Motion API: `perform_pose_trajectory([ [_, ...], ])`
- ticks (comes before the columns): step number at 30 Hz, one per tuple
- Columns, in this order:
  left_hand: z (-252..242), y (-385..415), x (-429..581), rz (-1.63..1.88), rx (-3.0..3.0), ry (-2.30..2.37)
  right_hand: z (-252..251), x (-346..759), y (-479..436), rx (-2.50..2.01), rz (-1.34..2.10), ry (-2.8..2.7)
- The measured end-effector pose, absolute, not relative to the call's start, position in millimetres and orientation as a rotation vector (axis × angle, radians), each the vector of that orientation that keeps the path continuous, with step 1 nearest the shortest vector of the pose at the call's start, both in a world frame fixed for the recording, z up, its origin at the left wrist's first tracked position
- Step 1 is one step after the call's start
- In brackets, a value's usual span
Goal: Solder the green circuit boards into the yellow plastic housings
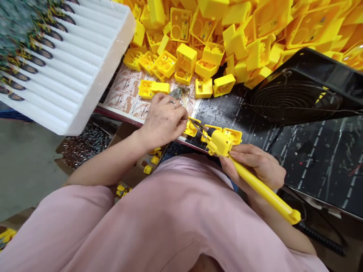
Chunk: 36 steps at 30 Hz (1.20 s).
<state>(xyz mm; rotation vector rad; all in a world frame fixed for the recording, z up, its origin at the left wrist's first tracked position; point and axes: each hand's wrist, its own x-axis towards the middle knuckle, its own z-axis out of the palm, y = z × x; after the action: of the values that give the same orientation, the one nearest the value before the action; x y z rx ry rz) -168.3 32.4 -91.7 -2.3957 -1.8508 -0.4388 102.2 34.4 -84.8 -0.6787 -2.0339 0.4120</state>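
Observation:
My left hand (164,119) is closed in a pinch at the table's front edge, holding a small yellow plastic part (191,127) with thin wires. A ring shows on one finger. My right hand (256,164) is wrapped round a long yellow soldering iron (255,183), its metal tip pointing at the part by my left fingers. More small yellow housings (234,135) lie just behind the iron's head. A little circuit board with coloured wires (180,92) lies just beyond my left hand.
A big heap of yellow plastic housings (227,34) fills the back of the table. A white foam tray (85,64) of circuit boards stands at the left. A black fan (297,98) sits right. A box of small metal parts (85,143) is below left.

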Motion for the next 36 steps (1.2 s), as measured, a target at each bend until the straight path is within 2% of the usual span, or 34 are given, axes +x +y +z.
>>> perform_pose_trajectory([
  [9, -86, 36, -169, -0.401, -2.442, -1.803, -69, 98, 43, -0.582, 0.329, -2.214],
  [21, -79, 40, -171, -0.256, -2.498, -1.867, -68, 116, 30, -0.871, 0.556, -1.956],
  [25, -67, 37, -179, -0.183, -2.594, -1.864, -80, 119, 31, -0.881, 0.498, -1.915],
  [30, -58, 24, -195, -0.353, -2.73, -1.879, -96, 132, 35, -0.875, 0.425, -1.888],
  [36, -71, 20, -193, -0.522, -2.654, -1.845, -91, 127, 32, -0.896, 0.473, -1.903],
])
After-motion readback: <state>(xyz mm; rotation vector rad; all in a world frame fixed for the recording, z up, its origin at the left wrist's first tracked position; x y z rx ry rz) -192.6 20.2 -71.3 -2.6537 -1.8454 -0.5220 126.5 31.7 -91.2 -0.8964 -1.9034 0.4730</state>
